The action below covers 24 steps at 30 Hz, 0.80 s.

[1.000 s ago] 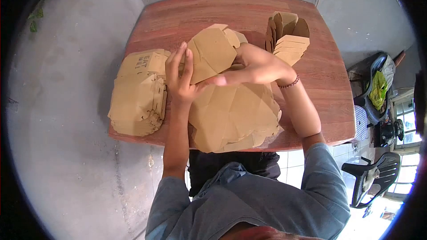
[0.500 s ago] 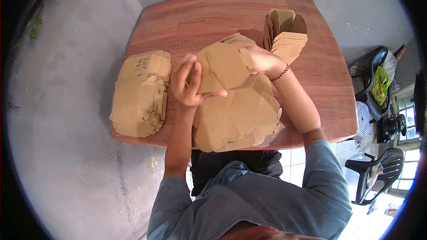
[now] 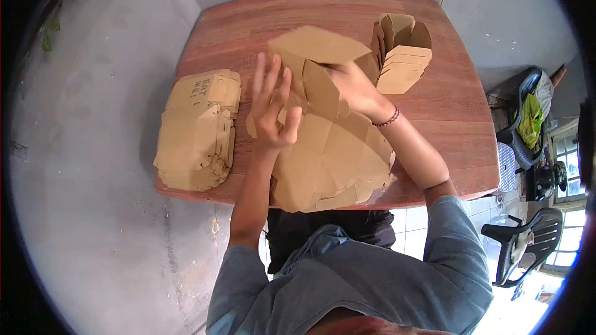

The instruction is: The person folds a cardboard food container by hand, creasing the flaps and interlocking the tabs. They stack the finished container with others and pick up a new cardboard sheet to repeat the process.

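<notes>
A partly folded cardboard box [image 3: 320, 46] is raised over the middle of the table, slightly blurred. My right hand [image 3: 357, 92], with a beaded bracelet at the wrist, grips its right side, and some of those fingers are hidden inside or behind the cardboard. Against the box's left side is my left hand [image 3: 273, 108], its fingers spread apart and not wrapped round it. Below both hands lies a pile of flat cardboard blanks [image 3: 329, 161] at the table's near edge.
Stacked flat cardboard pieces [image 3: 192, 142] with printed letters lie at the left of the wooden table [image 3: 447, 130]. Nested folded boxes [image 3: 405, 65] stand at the back right. Beyond the table, on the right, are a dark chair [image 3: 537, 239] and a patterned stool [image 3: 506, 166].
The box has been turned and tilted, so its flaps now face differently. My left hand has opened, its fingers spreading from their hold on the box. My right hand has shifted slightly with the box.
</notes>
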{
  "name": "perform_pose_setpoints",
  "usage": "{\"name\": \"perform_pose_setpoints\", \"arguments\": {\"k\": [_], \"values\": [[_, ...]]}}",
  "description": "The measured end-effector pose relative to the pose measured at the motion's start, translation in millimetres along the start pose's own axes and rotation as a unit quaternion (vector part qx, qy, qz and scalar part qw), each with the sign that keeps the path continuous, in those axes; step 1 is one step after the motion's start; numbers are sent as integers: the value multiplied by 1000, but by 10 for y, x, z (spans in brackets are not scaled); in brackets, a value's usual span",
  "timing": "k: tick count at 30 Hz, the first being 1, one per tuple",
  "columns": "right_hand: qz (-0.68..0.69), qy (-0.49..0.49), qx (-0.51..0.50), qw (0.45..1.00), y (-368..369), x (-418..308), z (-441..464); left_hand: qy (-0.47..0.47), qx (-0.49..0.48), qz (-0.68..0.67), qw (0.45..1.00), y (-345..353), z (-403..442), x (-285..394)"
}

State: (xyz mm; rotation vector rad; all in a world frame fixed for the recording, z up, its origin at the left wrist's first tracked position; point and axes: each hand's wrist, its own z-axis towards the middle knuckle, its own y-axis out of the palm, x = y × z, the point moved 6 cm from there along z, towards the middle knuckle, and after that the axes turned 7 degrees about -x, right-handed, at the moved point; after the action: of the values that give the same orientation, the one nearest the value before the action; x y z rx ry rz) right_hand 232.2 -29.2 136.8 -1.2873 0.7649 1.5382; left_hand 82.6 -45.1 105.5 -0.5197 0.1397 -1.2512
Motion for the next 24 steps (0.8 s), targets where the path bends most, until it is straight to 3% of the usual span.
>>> {"name": "perform_pose_setpoints", "arguments": {"k": [1, 2, 3, 4, 5, 6, 7, 8, 9, 10, 11, 13, 15, 16, 18, 22, 24], "values": [[-180, -31, 1, 983, -12, -68, -12, -81, 31, -126, 988, 74, 27, 31], [-181, -33, -3, 983, 19, -46, -9, -158, 64, -250, 953, 176, 39, 62], [-266, -111, -19, 957, 117, -65, -45, -231, 95, -368, 896, 248, 8, 31], [-347, -188, -34, 918, 226, -23, -93, -230, 98, -366, 896, 177, -22, -9], [-358, -294, 15, 886, 286, 199, -151, -267, 105, -486, 826, 137, -100, -136], [-358, -295, 15, 886, 321, 189, -173, -299, 109, -596, 737, 157, -142, -192], [-389, -257, -25, 884, 395, 233, -181, -327, 191, -644, 664, 157, -206, -252], [-418, -218, -64, 880, 467, 284, -186, -326, 190, -645, 664, 147, -199, -277], [-482, -251, -68, 837, 585, 415, -198, -387, 210, -647, 623, 162, -265, -367], [-483, -250, -66, 837, 651, 483, -203, -446, 228, -644, 578, 177, -341, -451], [-466, -260, -76, 843, 720, 542, -222, -446, 227, -645, 577, 176, -402, -540], [-448, -268, -91, 848, 777, 502, -225, -330, 137, -828, 431, 313, -412, -531], [-270, -65, -255, 926, 846, 639, -151, -297, 127, -858, 400, 339, -440, -545], [-270, -64, -259, 925, 883, 634, -171, -263, 113, -885, 368, 336, -424, -516], [-385, -187, -142, 893, 897, 466, -244, -279, 126, -872, 382, 337, -466, -552], [-357, -193, -170, 898, 919, 540, -255, -293, 115, -871, 377, 383, -507, -618], [-453, -309, -45, 835, 905, 384, -308, -313, 120, -849, 408, 374, -521, -630]]}}
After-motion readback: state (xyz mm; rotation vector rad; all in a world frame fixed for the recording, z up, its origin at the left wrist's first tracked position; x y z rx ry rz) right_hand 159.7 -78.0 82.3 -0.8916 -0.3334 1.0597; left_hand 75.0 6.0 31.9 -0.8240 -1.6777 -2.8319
